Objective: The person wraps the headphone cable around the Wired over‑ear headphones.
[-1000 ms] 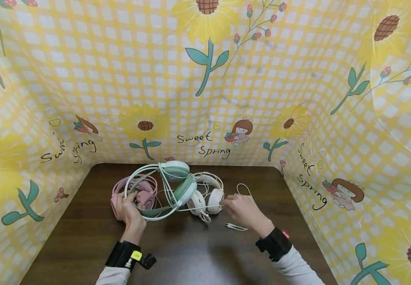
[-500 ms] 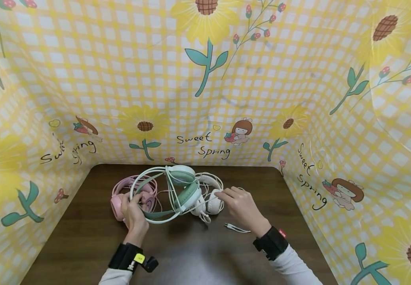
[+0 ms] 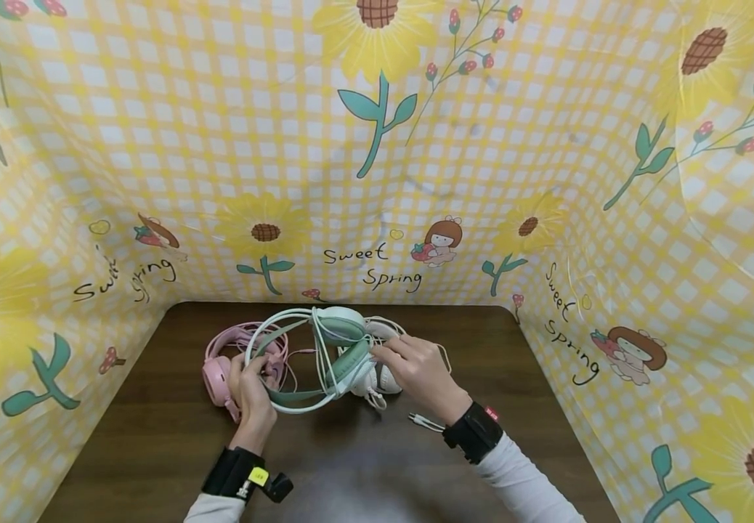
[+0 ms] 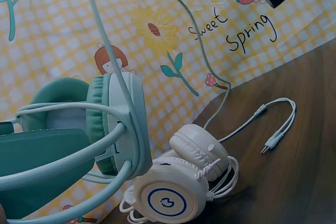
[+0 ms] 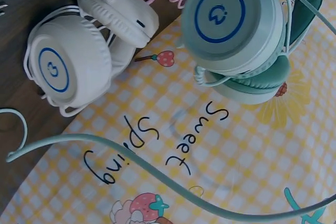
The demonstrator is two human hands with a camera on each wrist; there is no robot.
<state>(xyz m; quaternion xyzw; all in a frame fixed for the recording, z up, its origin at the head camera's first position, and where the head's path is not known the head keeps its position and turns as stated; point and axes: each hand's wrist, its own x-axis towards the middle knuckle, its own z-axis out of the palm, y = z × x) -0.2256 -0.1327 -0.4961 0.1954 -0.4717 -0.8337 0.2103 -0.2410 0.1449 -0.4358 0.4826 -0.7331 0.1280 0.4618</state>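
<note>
My left hand (image 3: 250,392) grips the headband of a pair of mint-green and white headphones (image 3: 349,363), raised over the table. Their cushioned ear cups point right, with cable wrapped around them. Beside the nearer ear cup, my right hand (image 3: 419,374) pinches the pale green cable (image 4: 105,40). In the left wrist view, one stretch runs from the ear cup up to the fingers and another drops in a loose curve toward the table. White headphones (image 4: 167,195) lie below and behind the green pair, partly hidden by it in the head view. The right fingertips are hard to make out.
Pink headphones (image 3: 216,378) with a coiled pink cable lie behind my left hand. A white plug end (image 4: 273,142) rests on the dark wooden table (image 3: 155,450), right of the white headphones. Yellow checked cloth (image 3: 272,145) walls in the back and sides.
The green headphones and my left hand have shifted slightly right and down. My right hand has moved left along the cable, coming close to the ear cup.
</note>
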